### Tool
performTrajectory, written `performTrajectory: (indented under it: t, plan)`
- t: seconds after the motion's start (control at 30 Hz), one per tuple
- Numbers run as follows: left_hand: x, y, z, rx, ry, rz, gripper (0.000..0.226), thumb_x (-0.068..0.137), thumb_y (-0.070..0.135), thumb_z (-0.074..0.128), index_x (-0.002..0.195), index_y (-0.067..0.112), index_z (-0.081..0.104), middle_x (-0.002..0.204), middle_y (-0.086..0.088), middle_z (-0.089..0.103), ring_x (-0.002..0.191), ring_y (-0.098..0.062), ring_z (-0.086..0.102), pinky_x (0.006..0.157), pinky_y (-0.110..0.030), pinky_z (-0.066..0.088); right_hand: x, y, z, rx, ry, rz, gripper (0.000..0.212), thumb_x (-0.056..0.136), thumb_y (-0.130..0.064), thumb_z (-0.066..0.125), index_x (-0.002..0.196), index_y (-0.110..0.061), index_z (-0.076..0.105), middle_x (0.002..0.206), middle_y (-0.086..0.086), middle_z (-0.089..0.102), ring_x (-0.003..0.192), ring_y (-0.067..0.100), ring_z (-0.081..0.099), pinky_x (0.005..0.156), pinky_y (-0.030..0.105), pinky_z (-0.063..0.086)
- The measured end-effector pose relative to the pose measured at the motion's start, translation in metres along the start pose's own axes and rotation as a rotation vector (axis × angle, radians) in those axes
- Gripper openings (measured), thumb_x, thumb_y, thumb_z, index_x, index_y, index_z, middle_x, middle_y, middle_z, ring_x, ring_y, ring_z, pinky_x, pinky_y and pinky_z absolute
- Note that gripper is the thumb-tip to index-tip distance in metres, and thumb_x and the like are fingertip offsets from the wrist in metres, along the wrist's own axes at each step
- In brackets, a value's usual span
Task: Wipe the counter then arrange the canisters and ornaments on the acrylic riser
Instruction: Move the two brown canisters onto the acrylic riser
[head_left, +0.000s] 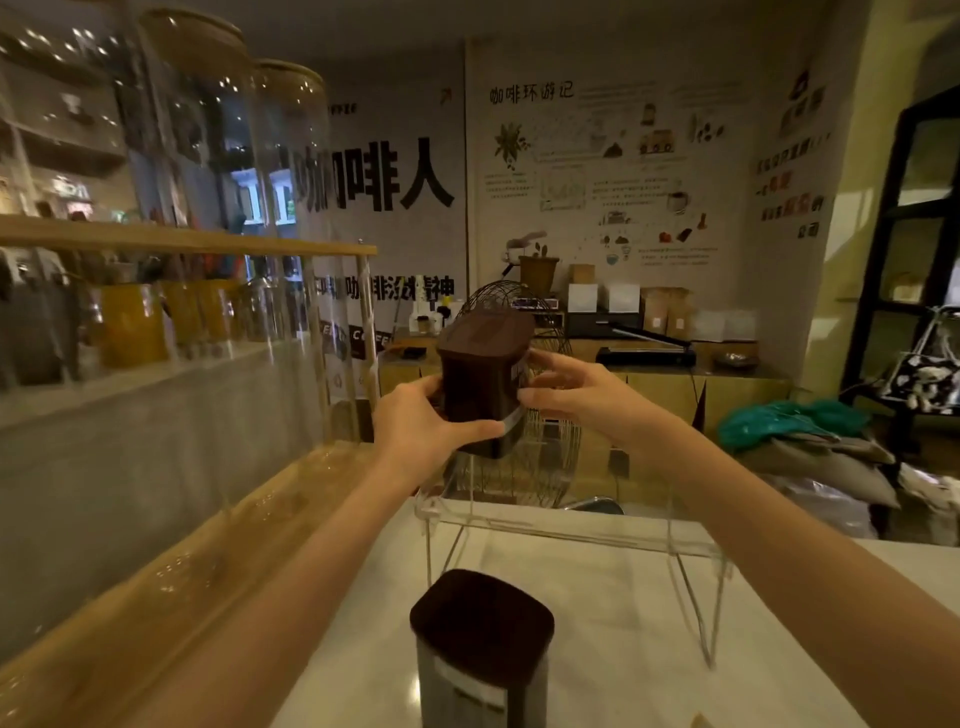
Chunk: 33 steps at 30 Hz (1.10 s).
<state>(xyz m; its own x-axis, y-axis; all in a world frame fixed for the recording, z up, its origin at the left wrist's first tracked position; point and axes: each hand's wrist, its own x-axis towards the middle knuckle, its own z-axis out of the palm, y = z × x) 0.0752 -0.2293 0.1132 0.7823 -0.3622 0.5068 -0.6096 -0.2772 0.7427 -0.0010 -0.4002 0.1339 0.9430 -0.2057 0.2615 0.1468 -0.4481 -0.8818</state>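
I hold a dark brown canister with a brown lid between both hands, just above the far left part of the clear acrylic riser. My left hand grips its left side and bottom front. On its right side rests my right hand. The canister tilts a little. A second canister with a brown lid and grey body stands on the white counter in front of the riser, close to me.
A wire ornament stands right behind the riser. Tall glass jars sit on a wooden shelf at the left above a glass partition. A wooden ledge runs along the counter's left side. Cushions and a teal cloth lie at right.
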Motion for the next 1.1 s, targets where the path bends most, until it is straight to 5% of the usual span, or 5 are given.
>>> performTrajectory:
  t: [0.27,0.5,0.67,0.8,1.1]
  plan:
    - [0.032,-0.04,0.043,0.009,-0.02,-0.062,0.059,0.057,0.031,0.083,0.109,0.01,0.062,0.107,-0.008,0.071,0.096,-0.018,0.064,0.076,-0.026,0.051,0.053,0.052,0.011,0.082,0.013,0.18,0.066,0.075,-0.014,0.07,0.132,-0.008,0.038,0.126,0.01,0.057,0.114,0.022,0.056,0.103,0.04,0.044]
    - [0.051,-0.064,0.059,0.122,-0.037,-0.062,0.062,0.056,0.036,0.083,0.109,0.011,0.063,0.107,-0.009,0.071,0.098,-0.019,0.064,0.074,-0.026,0.049,0.068,0.078,0.023,0.097,0.019,0.205,0.072,0.073,-0.015,0.071,0.136,-0.009,0.035,0.136,0.01,0.05,0.122,0.024,0.049,0.107,0.043,0.039]
    - [0.057,-0.067,0.062,0.154,-0.058,-0.056,0.063,0.058,0.037,0.082,0.111,0.009,0.061,0.11,-0.01,0.069,0.101,-0.021,0.063,0.079,-0.03,0.051,0.066,0.077,0.028,0.037,0.003,0.174,0.063,0.075,-0.016,0.068,0.133,-0.015,0.044,0.132,0.007,0.055,0.122,0.024,0.05,0.109,0.047,0.036]
    - [0.057,-0.068,0.062,0.164,-0.065,-0.05,0.065,0.06,0.038,0.08,0.114,0.009,0.059,0.113,-0.01,0.068,0.103,-0.022,0.062,0.081,-0.031,0.051,0.061,0.076,0.031,0.059,-0.003,0.184,0.067,0.08,-0.013,0.065,0.138,-0.018,0.033,0.132,0.008,0.054,0.121,0.023,0.048,0.105,0.039,0.037]
    - [0.051,-0.063,0.056,0.284,-0.058,-0.036,0.069,0.058,0.051,0.077,0.109,0.01,0.059,0.107,-0.009,0.07,0.096,-0.022,0.065,0.074,-0.035,0.055,0.057,0.079,0.032,-0.003,0.045,0.226,0.07,0.072,-0.018,0.073,0.132,-0.007,0.037,0.132,0.011,0.051,0.119,0.024,0.051,0.103,0.038,0.042]
